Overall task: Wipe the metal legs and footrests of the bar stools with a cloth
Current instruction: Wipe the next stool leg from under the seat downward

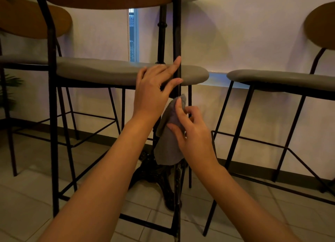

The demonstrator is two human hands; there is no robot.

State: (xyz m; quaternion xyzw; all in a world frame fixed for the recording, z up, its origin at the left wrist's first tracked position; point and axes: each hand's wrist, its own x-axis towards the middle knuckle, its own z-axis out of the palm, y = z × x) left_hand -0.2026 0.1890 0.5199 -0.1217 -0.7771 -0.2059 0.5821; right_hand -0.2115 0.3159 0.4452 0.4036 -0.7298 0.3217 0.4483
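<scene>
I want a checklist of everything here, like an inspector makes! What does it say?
Surface: pale tiled floor.
Job's things: grey cloth draped against the near stool's black metal leg; footrest bar low down.
Clutter: nothing seen.
Hands: left hand touches the leg at seat height with straight fingers; right hand pinches the cloth.
Cables: nothing seen.
Surroundings: more stools either side, ornate table base, white wall.

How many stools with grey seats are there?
3: nearest grey-cushioned metal-legged stool in the middle, another partly hidden at far left, one at right. More may sit outside the picture.
</scene>
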